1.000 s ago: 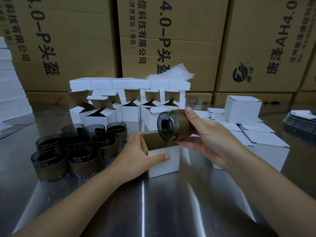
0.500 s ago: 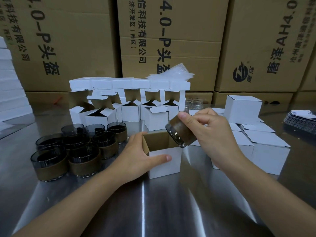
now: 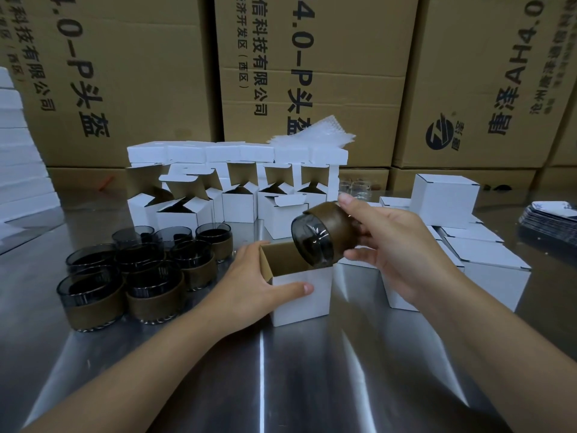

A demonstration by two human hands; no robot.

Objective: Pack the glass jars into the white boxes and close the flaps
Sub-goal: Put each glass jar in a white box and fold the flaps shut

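Steel surface nearest. Left hand clasped open white box at centre, thumb across front. Right hand, at 2 o'clock of box, gripped glass jar, tilted over mouth. Looked like insertion step. Next likely: level jar, lower in, fold flaps. Spare jars at 9 o'clock; empty boxes at 12.

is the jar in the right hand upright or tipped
Tipped. The jar in the right hand lies nearly on its side, glass end angled down toward the open white box that the left hand holds.
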